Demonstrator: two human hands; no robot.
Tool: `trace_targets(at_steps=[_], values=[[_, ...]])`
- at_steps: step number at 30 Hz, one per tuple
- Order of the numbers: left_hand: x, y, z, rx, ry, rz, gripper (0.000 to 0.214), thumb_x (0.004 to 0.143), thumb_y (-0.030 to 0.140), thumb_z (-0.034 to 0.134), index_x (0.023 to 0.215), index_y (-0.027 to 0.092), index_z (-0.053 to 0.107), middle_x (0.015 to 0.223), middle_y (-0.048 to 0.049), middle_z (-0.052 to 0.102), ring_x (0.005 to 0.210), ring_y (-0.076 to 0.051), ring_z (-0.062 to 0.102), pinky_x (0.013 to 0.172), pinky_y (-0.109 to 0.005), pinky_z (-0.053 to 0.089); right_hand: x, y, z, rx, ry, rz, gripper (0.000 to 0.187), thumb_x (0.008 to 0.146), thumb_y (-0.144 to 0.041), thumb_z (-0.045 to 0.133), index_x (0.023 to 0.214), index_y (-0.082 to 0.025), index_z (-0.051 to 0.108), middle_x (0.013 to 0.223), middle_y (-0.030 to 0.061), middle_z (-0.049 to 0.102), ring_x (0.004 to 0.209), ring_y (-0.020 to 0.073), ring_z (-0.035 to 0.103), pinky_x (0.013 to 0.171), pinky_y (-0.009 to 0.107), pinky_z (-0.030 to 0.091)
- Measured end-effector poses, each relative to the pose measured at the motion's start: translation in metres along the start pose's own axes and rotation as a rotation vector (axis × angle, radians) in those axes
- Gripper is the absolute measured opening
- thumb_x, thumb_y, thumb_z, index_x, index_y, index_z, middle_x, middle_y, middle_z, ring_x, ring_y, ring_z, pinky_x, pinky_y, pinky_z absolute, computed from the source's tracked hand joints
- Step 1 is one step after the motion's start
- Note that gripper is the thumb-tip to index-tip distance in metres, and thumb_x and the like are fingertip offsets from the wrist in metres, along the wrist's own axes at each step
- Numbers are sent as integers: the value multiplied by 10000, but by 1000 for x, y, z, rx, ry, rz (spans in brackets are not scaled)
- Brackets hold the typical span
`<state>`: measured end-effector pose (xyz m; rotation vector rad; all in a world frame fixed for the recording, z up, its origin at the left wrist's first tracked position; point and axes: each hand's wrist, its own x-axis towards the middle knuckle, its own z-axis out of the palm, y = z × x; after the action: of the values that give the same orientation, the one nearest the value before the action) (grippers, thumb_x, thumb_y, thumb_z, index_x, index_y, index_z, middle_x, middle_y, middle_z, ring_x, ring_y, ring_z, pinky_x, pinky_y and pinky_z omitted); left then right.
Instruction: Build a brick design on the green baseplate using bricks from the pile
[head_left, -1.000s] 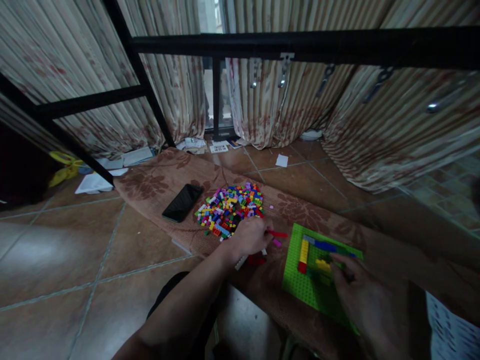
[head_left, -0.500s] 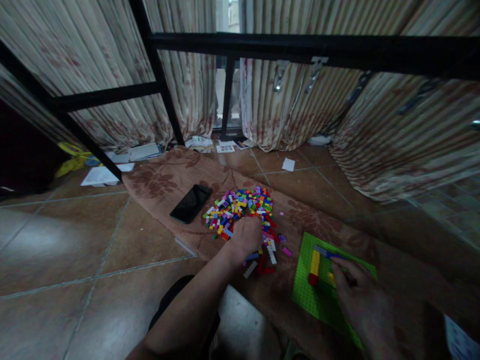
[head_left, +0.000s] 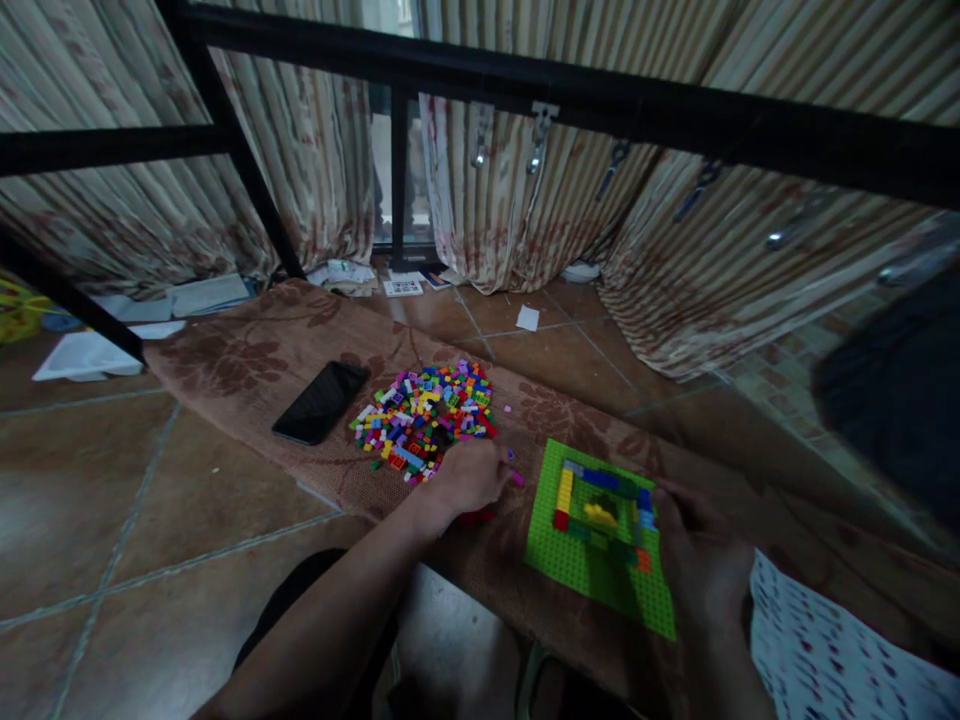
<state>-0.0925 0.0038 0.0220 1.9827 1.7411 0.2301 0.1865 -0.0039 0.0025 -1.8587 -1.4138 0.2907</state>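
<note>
Left hand [head_left: 474, 478], fingers drawn together, hides the near edge of the brick pile [head_left: 431, 395]; whether it grips anything cannot be told. Right hand [head_left: 701, 540], fingers bent, at the right edge of the green board [head_left: 551, 552] — grip unclear. Phone [head_left: 321, 403] left of the left hand; black frame [head_left: 525, 78] beyond both hands, before curtains [head_left: 517, 220].

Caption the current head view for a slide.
Left hand at the loose brick pile, right hand at edge of green baseplate.

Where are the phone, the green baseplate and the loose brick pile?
Phone [head_left: 321, 403], head view: middle of its dark face.
Green baseplate [head_left: 553, 547], head view: bare studs toward its near-left corner.
Loose brick pile [head_left: 411, 410], head view: bricks near its middle.
</note>
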Motion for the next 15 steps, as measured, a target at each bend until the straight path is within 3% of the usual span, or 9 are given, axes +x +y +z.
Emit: trace_targets(at_steps=[4,7,11,13,15], values=[[-3,5,5,-34,-181,243,236,859,314,527,911,192,722,947,-67,741,898,-205,676,751,-263,488,0,6,-4,58,16,-2,413,813,-483,583,998,-154,751,908,113,757,821,275,701,734,354,518],[-6,7,6,-31,-388,363,200,819,292,559,770,173,713,789,-46,731,715,-156,656,622,-224,446,0,10,-9,62,29,1,421,812,-484,583,1002,-148,751,904,112,759,822,277,704,736,358,525],[-11,9,6,-91,-639,269,273,818,308,540,618,163,656,561,-13,653,499,-119,575,496,-216,381,2,15,-16,40,2,-7,392,795,-467,597,980,-159,752,906,106,761,837,278,708,739,354,533],[-11,9,6,-108,-646,240,282,825,307,535,614,163,655,528,-4,632,481,-114,560,491,-215,372,2,18,-17,50,-36,-9,387,799,-466,594,988,-166,748,887,102,762,817,271,710,714,345,535],[-9,7,7,-67,-579,252,253,819,287,546,642,161,675,565,-11,651,512,-119,566,510,-221,378,1,23,-15,59,-69,-10,378,810,-466,585,992,-178,748,887,95,762,811,265,710,701,341,535]])
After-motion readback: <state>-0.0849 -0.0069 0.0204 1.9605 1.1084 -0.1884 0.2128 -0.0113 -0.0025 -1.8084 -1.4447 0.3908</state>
